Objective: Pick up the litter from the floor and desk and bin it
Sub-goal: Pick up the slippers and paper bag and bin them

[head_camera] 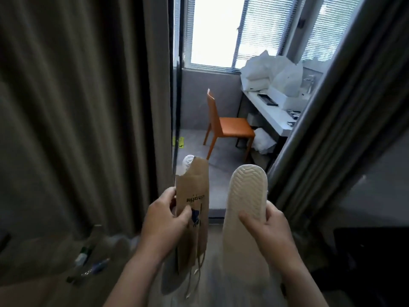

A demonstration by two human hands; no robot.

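My left hand [164,220] grips a brown paper coffee bag [195,191] held upright, thumb across its printed side. Something white and crumpled [188,161] pokes out of the bag's torn top. My right hand [269,229] holds a white slipper [246,191] by its heel, ribbed sole facing me, toe pointing up. Both are held in front of me at a doorway between grey curtains. White bags and wrappers [272,74] are heaped on the desk [271,114] beyond the doorway.
An orange chair [228,127] stands before the desk, with a white bag [264,140] on the floor under the desk. A yellow-green item [180,141] lies on the grey floor by the doorframe. Bottles [88,260] lie blurred at lower left. Curtains [77,107] hang on both sides.
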